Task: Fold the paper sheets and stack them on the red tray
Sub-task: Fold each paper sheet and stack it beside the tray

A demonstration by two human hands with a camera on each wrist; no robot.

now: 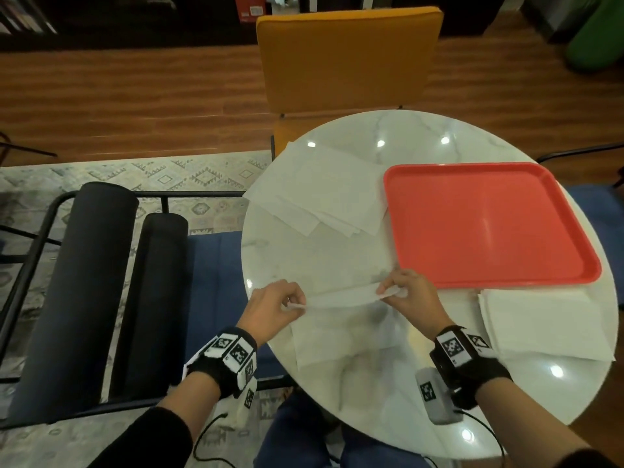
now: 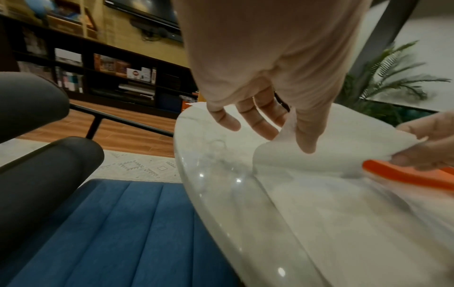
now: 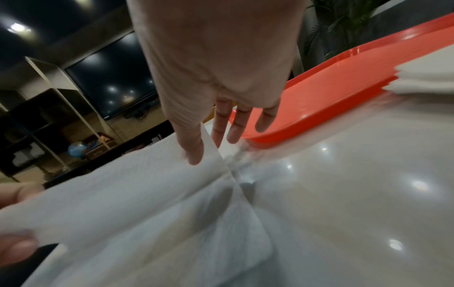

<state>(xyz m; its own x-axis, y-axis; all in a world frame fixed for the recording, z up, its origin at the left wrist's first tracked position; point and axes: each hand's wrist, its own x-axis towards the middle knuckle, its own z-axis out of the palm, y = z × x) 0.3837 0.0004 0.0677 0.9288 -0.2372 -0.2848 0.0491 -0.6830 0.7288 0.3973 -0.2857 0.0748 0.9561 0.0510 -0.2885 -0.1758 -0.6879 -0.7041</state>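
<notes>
A white paper sheet [image 1: 341, 336] lies at the near edge of the round marble table [image 1: 388, 130], its far edge lifted off the surface. My left hand [image 1: 297, 305] pinches the sheet's left far corner between thumb and fingers. At the right far corner my right hand [image 1: 391, 292] pinches it the same way. The wrist views show the raised sheet [image 2: 331, 151] [image 3: 147, 194] curving up between the left hand [image 2: 290, 132] and the right hand [image 3: 203, 147]. The red tray [image 1: 486, 224] sits just beyond the right hand, its whole floor visible.
A loose pile of flat sheets [image 1: 324, 197] lies at the table's back left. A neat pile of white sheets [image 1: 540, 322] sits right of my right hand, in front of the tray. An orange chair [image 1: 347, 59] stands behind the table, and a dark-padded one [image 1: 101, 282] to the left.
</notes>
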